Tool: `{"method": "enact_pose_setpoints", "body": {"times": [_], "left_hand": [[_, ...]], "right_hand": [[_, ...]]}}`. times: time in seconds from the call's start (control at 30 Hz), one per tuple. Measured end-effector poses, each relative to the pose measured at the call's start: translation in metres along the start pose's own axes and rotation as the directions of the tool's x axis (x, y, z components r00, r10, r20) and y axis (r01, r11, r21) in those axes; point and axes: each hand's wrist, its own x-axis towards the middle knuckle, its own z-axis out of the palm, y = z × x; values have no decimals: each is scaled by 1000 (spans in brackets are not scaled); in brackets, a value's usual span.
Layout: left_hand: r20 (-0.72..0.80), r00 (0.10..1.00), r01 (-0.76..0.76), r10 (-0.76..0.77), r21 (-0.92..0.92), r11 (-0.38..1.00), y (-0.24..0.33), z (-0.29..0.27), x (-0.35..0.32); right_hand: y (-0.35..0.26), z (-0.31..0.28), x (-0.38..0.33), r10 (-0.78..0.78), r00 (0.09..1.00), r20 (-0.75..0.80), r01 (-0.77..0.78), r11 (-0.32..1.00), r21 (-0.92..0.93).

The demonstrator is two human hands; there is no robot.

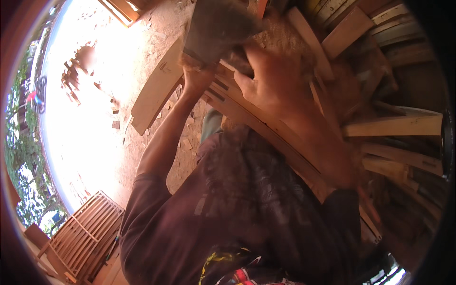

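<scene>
My left hand (195, 76) is at the lower edge of a dark grey, flat-faced block (216, 33), which hides most of its fingers. The block is smeared by motion, and its kind cannot be made out. To its right, my right hand (270, 71) is blurred, with its thumb and fingers curled round something dark (239, 59). Whether that joins the block is unclear. Under both hands runs a long wooden piece (256, 116) with dark slots cut near my left wrist. A wide pale board (159, 90) slants down to the left beneath the left hand.
Wooden offcuts and boards (394, 123) are heaped on the right, with a plank (347, 32) at the upper right. Small scraps (187, 142) and chips litter the ground. A slatted wooden frame (88, 232) leans at the lower left. Bright sunlight covers the ground at left.
</scene>
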Motion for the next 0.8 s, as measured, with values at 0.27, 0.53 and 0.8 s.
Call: {"method": "enact_pose_setpoints", "body": {"times": [0.27,0.53,0.8], "left_hand": [[89,965,-260,245,264,929,-51,15,-16],[-75,934,287,-351,-429,856,-25,-37,31],[-67,988,100,-136,-382,919,55,-51,47]], "right_hand": [[13,46,-16,155,982,111,-138,979,-150],[50,28,-117,364,930,50,-364,895,256],[50,51,-186,665,735,127,-658,656,371]]}}
